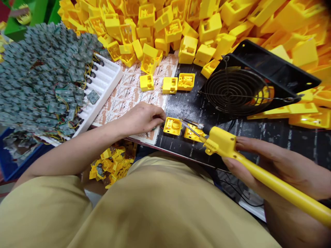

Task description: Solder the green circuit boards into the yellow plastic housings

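My right hand [281,168] is wrapped around a yellow soldering iron [224,139] with a feed tube beside its barrel. The iron's tip points left, over a small open yellow plastic housing [172,126]. A second open housing [192,133] lies just right of it, partly hidden under the iron. My left hand [148,119] is closed in a pinch at the left side of the first housing. What sits between its fingertips, if anything, is too small to make out. Both housings rest on the black bench mat [176,146].
Three yellow housings [170,85] stand behind the work spot. A black fan [232,91] with a wire guard leans at the right. Yellow housings [160,27] are heaped across the back. Grey circuit boards [43,75] pile on a white foam tray [107,81] at left. Yellow parts [113,165] lie below the bench edge.
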`<state>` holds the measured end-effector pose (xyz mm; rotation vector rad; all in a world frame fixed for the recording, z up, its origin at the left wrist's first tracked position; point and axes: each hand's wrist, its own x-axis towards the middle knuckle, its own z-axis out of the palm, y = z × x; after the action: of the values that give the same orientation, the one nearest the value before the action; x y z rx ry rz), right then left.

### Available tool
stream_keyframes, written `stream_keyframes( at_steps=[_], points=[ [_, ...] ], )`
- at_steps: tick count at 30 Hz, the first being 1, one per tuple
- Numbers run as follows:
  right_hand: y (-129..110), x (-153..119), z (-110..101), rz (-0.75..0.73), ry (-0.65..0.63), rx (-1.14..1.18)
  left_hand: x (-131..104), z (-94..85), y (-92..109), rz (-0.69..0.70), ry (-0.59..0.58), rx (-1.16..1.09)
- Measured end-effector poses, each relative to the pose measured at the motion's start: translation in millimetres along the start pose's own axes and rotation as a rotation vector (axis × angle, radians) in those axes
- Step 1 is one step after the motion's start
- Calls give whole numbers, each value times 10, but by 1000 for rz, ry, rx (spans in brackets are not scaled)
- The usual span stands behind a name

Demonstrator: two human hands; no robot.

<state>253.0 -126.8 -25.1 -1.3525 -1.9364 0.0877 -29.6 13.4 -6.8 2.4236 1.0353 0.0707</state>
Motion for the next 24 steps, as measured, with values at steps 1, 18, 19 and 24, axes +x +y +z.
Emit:
stream_keyframes(
  at_steps=[1,18,19,24],
  points=[
    [-31,23,13,-48,21,13,3,3,3,7,7,14],
    [-308,283,88,-217,-156,40,193,-1,196,23,-130,356],
    [-314,304,86,-259,-149,44,206,-14,211,20,-155,369],
    [-235,321,-32,-277,-175,108,247,-61,255,6,-225,371]
  ],
)
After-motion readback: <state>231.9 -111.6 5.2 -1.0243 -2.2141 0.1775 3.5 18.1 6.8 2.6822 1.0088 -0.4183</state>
